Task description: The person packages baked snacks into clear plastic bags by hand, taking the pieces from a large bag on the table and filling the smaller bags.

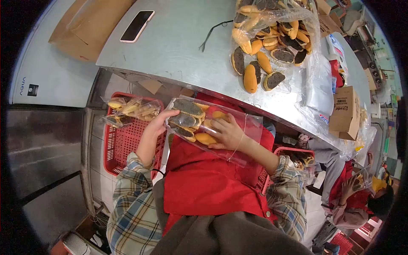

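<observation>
A clear plastic bag (pixel 250 123) of split bread rolls (pixel 188 107) with a dark, crumbly topping is held over my lap. My left hand (pixel 163 120) grips the bag's left end, with the thumb on top near the dark-topped rolls. My right hand (pixel 228 132) lies over the golden rolls (pixel 205 138) toward the bag's other end, its fingers curled on them. The clear film reaches past my right wrist, and whether this hand is inside the bag or on top of it is hard to tell.
On the metal table (pixel 178 51) lie a large open bag of loose rolls (pixel 272 46), a phone (pixel 137 26), and a cardboard box (pixel 345 112). A red basket (pixel 131 146) with bagged rolls (pixel 131 109) stands at left. A co-worker (pixel 350 191) sits at right, holding another bag.
</observation>
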A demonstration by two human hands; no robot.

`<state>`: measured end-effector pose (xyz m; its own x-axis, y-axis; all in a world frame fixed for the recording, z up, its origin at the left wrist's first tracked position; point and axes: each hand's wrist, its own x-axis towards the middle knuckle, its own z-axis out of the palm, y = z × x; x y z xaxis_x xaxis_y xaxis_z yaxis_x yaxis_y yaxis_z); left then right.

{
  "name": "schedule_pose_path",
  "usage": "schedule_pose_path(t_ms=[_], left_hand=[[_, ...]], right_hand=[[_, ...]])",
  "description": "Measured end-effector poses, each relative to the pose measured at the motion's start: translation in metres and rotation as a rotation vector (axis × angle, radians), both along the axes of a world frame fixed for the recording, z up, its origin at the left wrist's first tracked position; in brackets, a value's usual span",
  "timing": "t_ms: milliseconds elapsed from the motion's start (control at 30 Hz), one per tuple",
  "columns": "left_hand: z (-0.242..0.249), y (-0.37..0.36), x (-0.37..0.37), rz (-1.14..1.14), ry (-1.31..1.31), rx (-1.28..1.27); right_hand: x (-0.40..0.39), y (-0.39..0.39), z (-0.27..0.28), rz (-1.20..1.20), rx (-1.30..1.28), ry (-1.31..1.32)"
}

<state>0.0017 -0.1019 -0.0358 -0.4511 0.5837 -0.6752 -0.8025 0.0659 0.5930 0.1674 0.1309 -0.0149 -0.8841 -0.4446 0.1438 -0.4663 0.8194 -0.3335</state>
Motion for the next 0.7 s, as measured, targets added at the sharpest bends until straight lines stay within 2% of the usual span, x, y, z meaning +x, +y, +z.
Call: schedule_pose_path(t_ms=[100,200,400,500,600,633,667,700], left_hand=[[0.004,-0.005,0.005,0.045,0.002,-0.01],[-0.001,-0.007,0.01,0.069,0.003,0.007],[0.004,0.0,0.009,0.018,0.006,0.017],[-0.012,-0.009,0.012,0.125,0.021,0.072],[0.005,-0.033,0.015,0.245,-0.014,0.014],[0.007,-0.043,0.014,0.32,-0.029,0.057],[0.008,-0.054,0.014,0.395,-0.049,0.096],[0.009,-0.066,0.012,0.439,-0.027,0.134]], right_hand=[[0.003,0.013,-0.002,0.029,-0.095,0.072],[0.018,0.028,-0.002,-0.095,0.057,0.122],[0.009,0.021,-0.007,-0.176,0.042,0.081],[0.004,0.022,-0.001,-0.18,-0.022,0.134],[0.009,0.05,0.016,-0.129,-0.148,0.167],[0.004,0.062,0.021,-0.212,-0.15,0.333],[0.002,0.074,0.031,-0.415,-0.036,0.267],[-0.013,0.084,0.046,-0.52,-0.301,0.309]])
